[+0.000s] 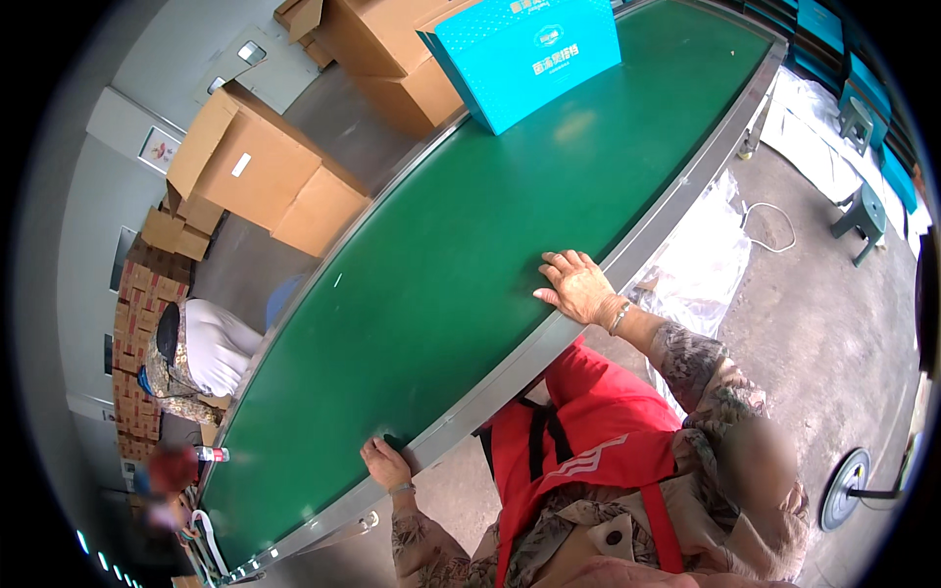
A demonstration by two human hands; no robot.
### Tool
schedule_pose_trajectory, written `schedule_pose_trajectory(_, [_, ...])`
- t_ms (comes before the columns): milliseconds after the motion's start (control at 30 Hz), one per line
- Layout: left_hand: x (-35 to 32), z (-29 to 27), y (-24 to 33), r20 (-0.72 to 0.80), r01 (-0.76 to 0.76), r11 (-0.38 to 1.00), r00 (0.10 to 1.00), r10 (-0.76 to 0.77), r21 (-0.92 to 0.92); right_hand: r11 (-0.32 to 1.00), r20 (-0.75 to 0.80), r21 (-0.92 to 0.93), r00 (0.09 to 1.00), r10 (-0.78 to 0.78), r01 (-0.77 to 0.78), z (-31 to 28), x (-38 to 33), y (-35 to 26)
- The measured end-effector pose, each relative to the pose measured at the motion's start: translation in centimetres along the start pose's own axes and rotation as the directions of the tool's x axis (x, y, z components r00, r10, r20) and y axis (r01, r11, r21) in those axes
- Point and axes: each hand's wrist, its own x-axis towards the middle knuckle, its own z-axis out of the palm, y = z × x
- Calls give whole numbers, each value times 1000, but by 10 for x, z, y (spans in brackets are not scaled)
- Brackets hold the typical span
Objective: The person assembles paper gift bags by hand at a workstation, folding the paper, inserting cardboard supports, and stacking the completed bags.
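Observation:
My right hand (578, 287) lies on the near metal edge of a green conveyor belt (441, 294). Its fingers reach forward over the belt with the thumb apart, and it holds nothing. Farther left along the same edge, my left hand (387, 465) rests with its fingers laid on the rim, also holding nothing that I can see. A small dark patch beside its fingertips is too unclear to name. A turquoise box (529, 59) with pale print stands upright on the far part of the belt, well beyond both hands.
Brown cartons (265, 181) stand behind the belt. Another person (201, 353) bends down across it, near a bottle (213, 454) at its left end. Clear plastic sheeting (701, 260), a green stool (863, 220) and a round dark base (845, 490) are on the floor at right.

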Motion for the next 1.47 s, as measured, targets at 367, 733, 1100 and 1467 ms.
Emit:
schedule_pose_trajectory(367, [3,6,-9,-46,-49,997,998,52,65,999,11,27,999,45,-45,0,0,-5])
schedule_pose_trajectory(733, [4,-7,-27,-49,-40,996,998,44,78,999,-51,42,998,35,-33,4,-5,-27])
schedule_pose_trajectory(1100, [11,-5,-43,-65,-57,993,996,64,101,997,-50,71,998,35,-31,12,-3,-38])
schedule_pose_trajectory(1467, [25,-13,-80,-21,-70,982,997,74,175,988,-16,141,998,67,-64,15,-1,-60])
